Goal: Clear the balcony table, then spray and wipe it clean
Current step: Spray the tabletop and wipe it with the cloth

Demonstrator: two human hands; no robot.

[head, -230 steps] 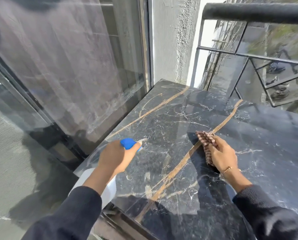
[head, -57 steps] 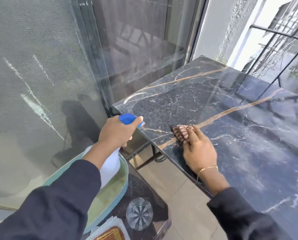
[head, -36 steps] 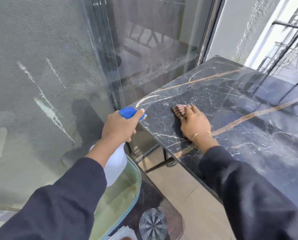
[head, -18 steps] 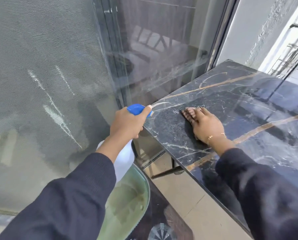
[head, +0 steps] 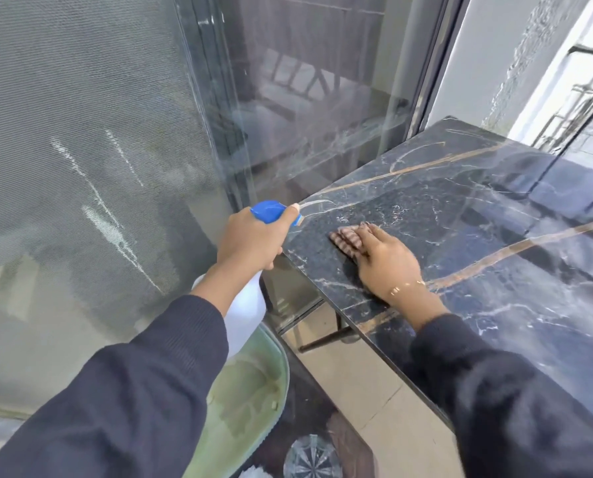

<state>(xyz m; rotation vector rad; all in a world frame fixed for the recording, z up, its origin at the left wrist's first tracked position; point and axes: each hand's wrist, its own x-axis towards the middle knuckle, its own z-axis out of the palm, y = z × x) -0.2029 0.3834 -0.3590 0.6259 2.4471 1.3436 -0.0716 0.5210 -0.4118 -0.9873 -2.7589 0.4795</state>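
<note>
The balcony table (head: 477,208) has a black marble top with gold and white veins. My right hand (head: 386,260) presses a brown striped cloth (head: 346,240) flat on the top near its left corner. My left hand (head: 250,239) grips a white spray bottle (head: 245,313) with a blue head (head: 270,211), held just off the table's left edge, nozzle pointing over the corner. Most of the cloth is hidden under my fingers.
A glass sliding door and mesh screen (head: 81,167) stand close on the left. Below, a lower dark surface holds a pale green tray (head: 253,391) and a cut-glass piece (head: 310,458). A metal railing (head: 584,63) is at the far right. Tiled floor lies under the table.
My right hand slid the cloth from the front edge toward the table's left corner. The spray bottle stayed in my left hand beside the corner. My view turned left.
</note>
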